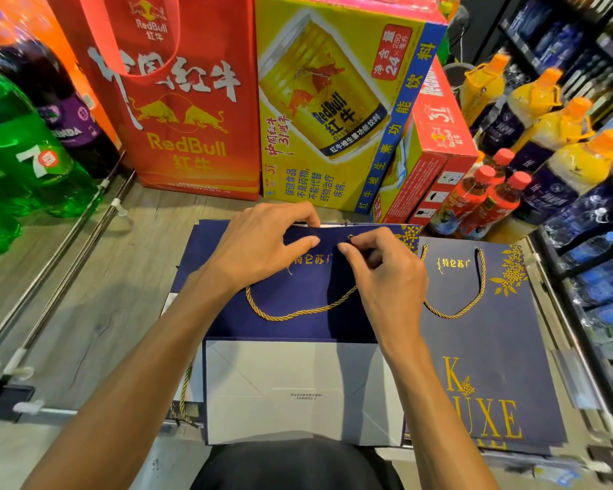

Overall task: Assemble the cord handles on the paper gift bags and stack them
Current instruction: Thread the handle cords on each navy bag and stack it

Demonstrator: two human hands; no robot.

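A flat navy paper gift bag (298, 295) lies in front of me, its white folded base (298, 390) nearest me. My left hand (262, 245) pinches the bag's top edge, thumb on the front. My right hand (383, 267) pinches the end of a gold cord (291, 313) at an eyelet (350, 238) near the top edge. The cord loops down across the bag's front. To the right lies a stack of navy bags (492, 348) with gold lettering and a fitted gold cord handle (453, 314).
The bags lie on a wooden shelf (114, 295). Behind stand a red Red Bull bag (184, 118), a yellow Red Bull carton (337, 111) and a red box (436, 143). Green and purple soda bottles (25, 146) are at left; juice and water bottles (545, 143) at right.
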